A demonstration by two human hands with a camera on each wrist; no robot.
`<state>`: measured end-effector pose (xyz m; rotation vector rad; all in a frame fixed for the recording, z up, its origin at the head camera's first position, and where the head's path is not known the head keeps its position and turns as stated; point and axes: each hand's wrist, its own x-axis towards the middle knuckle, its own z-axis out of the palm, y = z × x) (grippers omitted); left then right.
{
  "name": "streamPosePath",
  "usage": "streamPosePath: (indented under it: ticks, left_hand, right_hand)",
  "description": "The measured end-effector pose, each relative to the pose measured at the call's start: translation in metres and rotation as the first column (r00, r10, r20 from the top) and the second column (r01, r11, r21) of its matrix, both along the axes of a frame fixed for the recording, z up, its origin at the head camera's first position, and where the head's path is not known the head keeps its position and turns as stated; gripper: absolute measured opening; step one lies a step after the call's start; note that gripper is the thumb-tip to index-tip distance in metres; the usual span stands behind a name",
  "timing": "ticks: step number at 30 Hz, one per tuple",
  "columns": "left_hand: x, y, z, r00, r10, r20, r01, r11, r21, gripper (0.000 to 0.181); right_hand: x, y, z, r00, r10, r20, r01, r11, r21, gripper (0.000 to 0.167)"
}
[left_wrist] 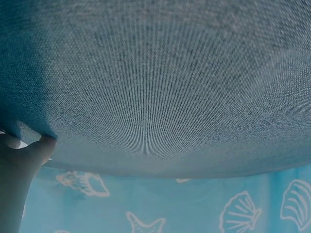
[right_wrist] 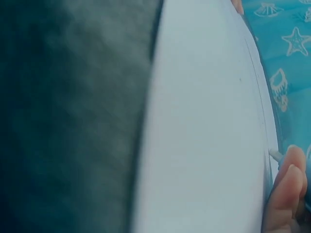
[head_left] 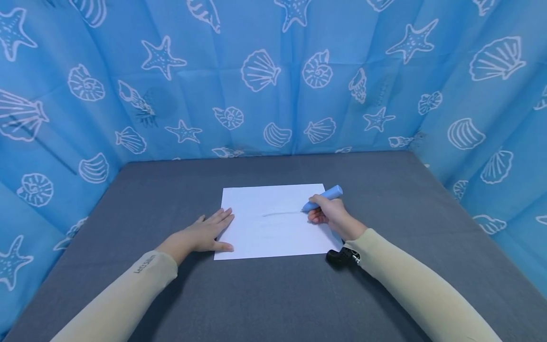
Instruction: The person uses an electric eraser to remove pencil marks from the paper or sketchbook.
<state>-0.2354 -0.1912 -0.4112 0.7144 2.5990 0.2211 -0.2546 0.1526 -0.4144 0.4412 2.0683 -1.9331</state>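
Left hand spread over white paper at its left edge — right hand pinching a thick blue pen, tip at a faint line's right end.

Paper sits on the counter, about midway between its left and right edges, short of the far edge. Left hand is on the paper's left edge, right hand is near its right edge with the pen in it. Curtain runs behind the far edge and along both sides.
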Motion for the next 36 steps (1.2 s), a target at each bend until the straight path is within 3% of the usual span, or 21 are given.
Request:
streamPosePath:
  ticks: [36]
  left_hand:
    - [0.0004,0.0005,-0.0002,1.0,-0.004,0.001,0.004,1.0,-0.001,0.098]
  right_hand:
    - [-0.0012,-0.0012,-0.002,1.0,-0.011,-0.022,0.011,1.0,-0.008,0.028]
